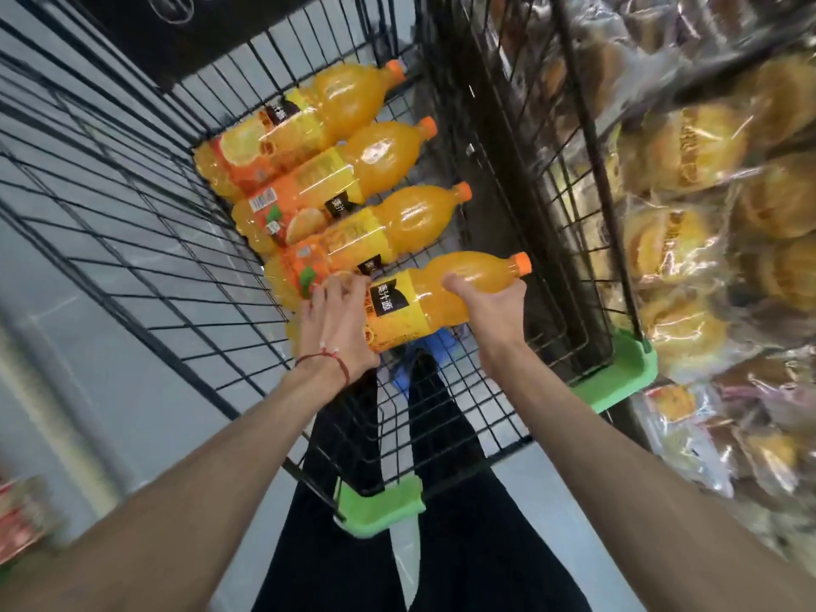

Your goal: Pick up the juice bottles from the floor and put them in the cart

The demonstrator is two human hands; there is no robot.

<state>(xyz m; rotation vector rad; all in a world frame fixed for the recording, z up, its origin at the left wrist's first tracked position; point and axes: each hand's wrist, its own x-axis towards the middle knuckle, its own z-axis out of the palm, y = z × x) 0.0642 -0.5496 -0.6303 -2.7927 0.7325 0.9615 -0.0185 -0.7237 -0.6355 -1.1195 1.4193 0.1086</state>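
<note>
Black wire cart (145, 276), seen from above.

Bagged buns (689, 148) stacked just outside the cart's right wall.

Three juice bottles (335, 178) lie side by side on the cart's floor, toward its far end, with their caps pointing at its right wall.

Fourth juice bottle (419, 302) is inside the cart at its near end, parallel to and next to the others. Cannot tell if it rests on the wire.

Left hand (338, 329) has its fingers wrapped over the bottle's base end. Right hand (494, 307) clasps its shoulder below the cap.

Green corner bumper (379, 505) on the cart's near rim.

Red cord (331, 362) round the left wrist.

Held bottle (441, 298): base hidden behind left hand (335, 329);
Bagged goods (706, 170): blurred, contents unclear;
Red packs (22, 514): blurred, cut by left edge
</note>
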